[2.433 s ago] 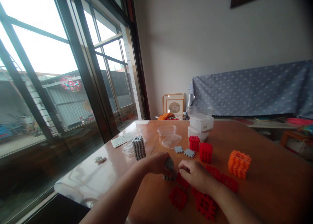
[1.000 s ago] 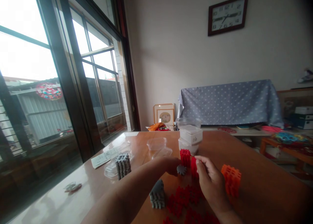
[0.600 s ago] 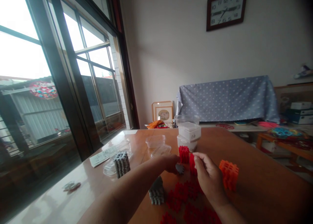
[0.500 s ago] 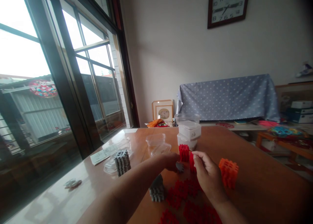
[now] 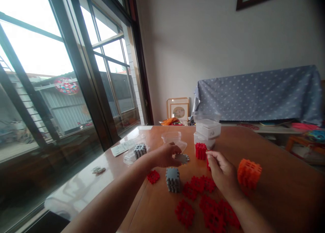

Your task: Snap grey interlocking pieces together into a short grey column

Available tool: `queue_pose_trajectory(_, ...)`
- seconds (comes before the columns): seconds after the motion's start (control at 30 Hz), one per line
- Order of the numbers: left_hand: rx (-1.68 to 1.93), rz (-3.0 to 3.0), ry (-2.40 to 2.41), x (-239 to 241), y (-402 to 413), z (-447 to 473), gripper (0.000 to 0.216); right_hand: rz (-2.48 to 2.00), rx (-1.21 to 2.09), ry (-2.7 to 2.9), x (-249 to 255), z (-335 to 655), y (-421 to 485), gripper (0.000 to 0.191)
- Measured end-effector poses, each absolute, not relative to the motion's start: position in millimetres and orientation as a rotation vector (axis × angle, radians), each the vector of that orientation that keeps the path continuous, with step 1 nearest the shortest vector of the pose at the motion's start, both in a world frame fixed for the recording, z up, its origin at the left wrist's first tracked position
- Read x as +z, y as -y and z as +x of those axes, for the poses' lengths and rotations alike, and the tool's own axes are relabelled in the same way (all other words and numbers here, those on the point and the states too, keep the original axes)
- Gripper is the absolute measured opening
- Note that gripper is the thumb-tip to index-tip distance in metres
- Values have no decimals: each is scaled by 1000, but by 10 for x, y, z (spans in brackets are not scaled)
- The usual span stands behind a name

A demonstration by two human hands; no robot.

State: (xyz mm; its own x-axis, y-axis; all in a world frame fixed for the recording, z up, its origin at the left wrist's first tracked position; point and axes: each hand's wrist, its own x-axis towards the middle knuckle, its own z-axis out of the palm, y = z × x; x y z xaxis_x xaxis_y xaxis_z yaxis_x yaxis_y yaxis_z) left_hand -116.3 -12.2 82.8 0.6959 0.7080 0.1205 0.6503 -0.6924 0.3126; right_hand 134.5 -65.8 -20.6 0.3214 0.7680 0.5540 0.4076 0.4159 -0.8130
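My left hand (image 5: 168,155) is closed on the edge of a flat grey interlocking tile (image 5: 183,158), above the table left of a red tile stack (image 5: 200,151). A red interlocking tile (image 5: 208,163) is pinched in my right hand (image 5: 224,170), close to that stack's right side and mostly covered by the fingers. Nearer me stands a grey tile stack (image 5: 173,179), topped with a solid square face. Several loose red tiles (image 5: 185,213) lie flat between my forearms. One more red tile (image 5: 153,176) lies just below my left wrist.
An orange tile stack (image 5: 250,173) stands to the right. Another grey stack (image 5: 139,151) is on the left beside clear plastic lids and a paper sheet (image 5: 120,149). White lidded boxes (image 5: 208,129) rise behind the red stack. A small clear packet (image 5: 98,170) lies far left.
My left hand has moved left, away from the red stack, carrying the grey tile. My right hand keeps its red tile near the stack. The camera view has shifted left and down.
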Motion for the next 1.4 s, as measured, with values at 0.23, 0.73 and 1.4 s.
queue_pose_trajectory(0.23,512,2468,-1202,734,601,-1659,43,-1242,340,1331,-212,1309,686,38)
queue_pose_trajectory(0.73,449,2468,-1311,493,714,-1578,47,-1236,351,1397,-337,1347,602,35)
queue_pose_trajectory(1.4,52,2640,-1348,449,-480,-1037,44,-1224,278,1143,-200,1423,633,43)
